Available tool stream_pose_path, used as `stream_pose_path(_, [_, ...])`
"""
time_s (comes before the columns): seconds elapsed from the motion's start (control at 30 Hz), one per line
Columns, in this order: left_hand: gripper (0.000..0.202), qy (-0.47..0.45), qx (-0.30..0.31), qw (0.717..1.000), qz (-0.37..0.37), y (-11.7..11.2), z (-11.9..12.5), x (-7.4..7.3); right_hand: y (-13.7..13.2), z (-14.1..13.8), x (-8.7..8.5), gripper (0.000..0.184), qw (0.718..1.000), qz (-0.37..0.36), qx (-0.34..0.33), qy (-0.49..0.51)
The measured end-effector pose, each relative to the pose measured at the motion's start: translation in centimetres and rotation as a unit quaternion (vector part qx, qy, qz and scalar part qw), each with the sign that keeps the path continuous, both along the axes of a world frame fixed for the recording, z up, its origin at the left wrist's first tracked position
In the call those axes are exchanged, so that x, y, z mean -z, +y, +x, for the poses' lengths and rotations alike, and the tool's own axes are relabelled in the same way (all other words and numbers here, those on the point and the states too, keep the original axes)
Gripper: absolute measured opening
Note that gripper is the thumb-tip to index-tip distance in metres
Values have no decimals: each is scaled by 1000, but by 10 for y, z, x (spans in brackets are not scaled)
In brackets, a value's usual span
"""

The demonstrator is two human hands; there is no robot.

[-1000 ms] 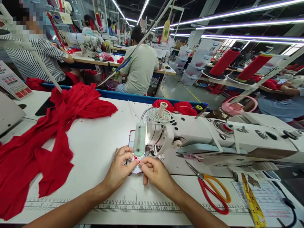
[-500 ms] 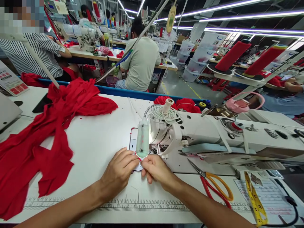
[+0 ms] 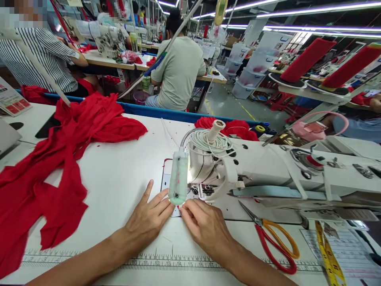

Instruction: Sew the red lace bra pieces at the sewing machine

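My left hand (image 3: 147, 220) lies flat on the white table (image 3: 125, 178) with its fingers stretched out. Its fingertips touch a small white piece with a red edge (image 3: 176, 213), just in front of the sewing machine's needle area (image 3: 199, 191). My right hand (image 3: 205, 226) also lies flat, fingers together, and its tips press on the same small piece from the right. A pale green lamp bar (image 3: 177, 180) hangs over the piece and hides most of it. The white sewing machine (image 3: 268, 167) stretches off to the right.
Red-and-orange-handled scissors (image 3: 274, 242) lie right of my right hand, beside a yellow tape measure (image 3: 327, 254). A heap of red fabric (image 3: 59, 159) covers the table's left side. A printed ruler (image 3: 166, 262) runs along the near edge. Other people sit at machines behind.
Both hands went from pinching the small piece between fingertips to lying flat on the table with fingers stretched out over it. The view has shifted slightly closer.
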State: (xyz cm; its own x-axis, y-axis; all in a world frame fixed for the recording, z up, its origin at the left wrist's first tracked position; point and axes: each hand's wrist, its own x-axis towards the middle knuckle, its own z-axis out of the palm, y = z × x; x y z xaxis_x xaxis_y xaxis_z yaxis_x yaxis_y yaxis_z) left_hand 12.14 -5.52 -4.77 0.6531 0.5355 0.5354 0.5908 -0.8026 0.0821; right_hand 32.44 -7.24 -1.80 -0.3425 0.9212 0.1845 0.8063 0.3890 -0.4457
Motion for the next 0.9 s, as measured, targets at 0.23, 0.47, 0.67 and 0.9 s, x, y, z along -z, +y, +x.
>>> stream_pose_path(0.23, [44, -18, -3, 999, -48, 0, -2, 0, -4, 8, 20, 25, 979, 171, -92, -54])
stream_pose_path(0.47, [51, 6, -7, 996, -86, 3, -7, 0, -6, 5, 25, 27, 970, 206, -97, -90])
stream_pose_path(0.67, [52, 21, 6, 997, -69, 6, -10, 1, -8, 5, 27, 27, 961, 233, -97, -112])
stream_pose_path(0.9, [55, 40, 3, 995, -92, 5, -11, 1, -9, 4, 27, 26, 961, 238, -91, -109])
